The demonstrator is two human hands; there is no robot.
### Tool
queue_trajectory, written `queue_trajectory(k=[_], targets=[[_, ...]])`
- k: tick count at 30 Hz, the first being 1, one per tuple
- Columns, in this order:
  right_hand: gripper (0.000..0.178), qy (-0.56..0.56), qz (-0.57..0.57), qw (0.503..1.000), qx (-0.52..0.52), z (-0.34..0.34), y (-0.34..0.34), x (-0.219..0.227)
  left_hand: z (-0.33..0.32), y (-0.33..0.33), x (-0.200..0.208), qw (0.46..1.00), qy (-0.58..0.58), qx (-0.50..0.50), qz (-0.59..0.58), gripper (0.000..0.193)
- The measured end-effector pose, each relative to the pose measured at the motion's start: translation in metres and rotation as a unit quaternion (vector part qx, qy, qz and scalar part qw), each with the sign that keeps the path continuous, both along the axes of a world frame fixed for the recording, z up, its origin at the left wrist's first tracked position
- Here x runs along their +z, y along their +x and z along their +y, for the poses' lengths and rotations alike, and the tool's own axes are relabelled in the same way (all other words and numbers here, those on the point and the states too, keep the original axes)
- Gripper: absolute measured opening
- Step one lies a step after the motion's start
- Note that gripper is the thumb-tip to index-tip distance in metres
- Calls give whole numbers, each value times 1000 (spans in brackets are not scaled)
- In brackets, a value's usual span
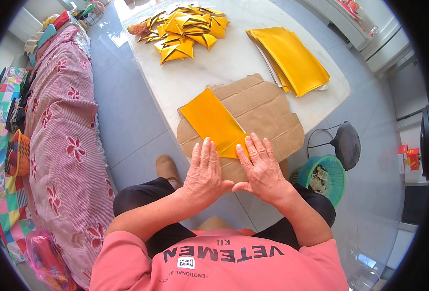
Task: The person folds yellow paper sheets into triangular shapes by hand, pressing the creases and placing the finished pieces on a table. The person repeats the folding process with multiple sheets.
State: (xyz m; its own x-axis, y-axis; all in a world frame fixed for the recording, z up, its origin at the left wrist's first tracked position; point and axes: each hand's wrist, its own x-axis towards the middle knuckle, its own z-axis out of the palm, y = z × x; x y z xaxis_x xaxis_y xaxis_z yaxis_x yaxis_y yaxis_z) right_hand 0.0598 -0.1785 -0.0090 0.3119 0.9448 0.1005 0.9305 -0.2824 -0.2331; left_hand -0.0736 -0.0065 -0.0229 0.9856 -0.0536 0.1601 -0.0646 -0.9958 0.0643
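Note:
A folded strip of golden-yellow paper (pixel 210 116) lies slantwise on a flat piece of brown cardboard (pixel 268 106) at the table's near end. Its near end has a creased, folded-over flap. My left hand (pixel 203 172) is flat with fingers stretched out, fingertips at the flap's left side. On the flap's right corner rest the fingertips of my right hand (pixel 263 169), also stretched out. The two thumbs meet or nearly meet below the paper. Neither hand grips anything.
A heap of folded gold paper pieces (pixel 180 29) lies on the far left of the white table (pixel 224 68). A stack of gold sheets (pixel 292 58) is at right. On the floor stand a green bin (pixel 338 179) and a dark stool (pixel 346 145). A pink patterned cover (pixel 64 140) runs along the left.

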Motion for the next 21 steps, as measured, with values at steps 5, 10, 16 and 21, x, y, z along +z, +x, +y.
queue_trajectory(k=[5, 10, 16, 21], targets=[[98, 11, 13, 1000, 13, 0, -1, 0, 5, 1, 6, 1000, -13, -14, 13, 95], [96, 12, 16, 1000, 10, 1, -4, 0, 4, 0, 10, 1000, -17, -6, 23, 94], [91, 36, 17, 999, 4, 2, -5, -4, -1, 2, -1, 996, -84, -13, -16, 99], [84, 12, 4, 1000, 8, 1, -4, -8, -7, 3, -11, 990, -131, -45, 27, 110]])
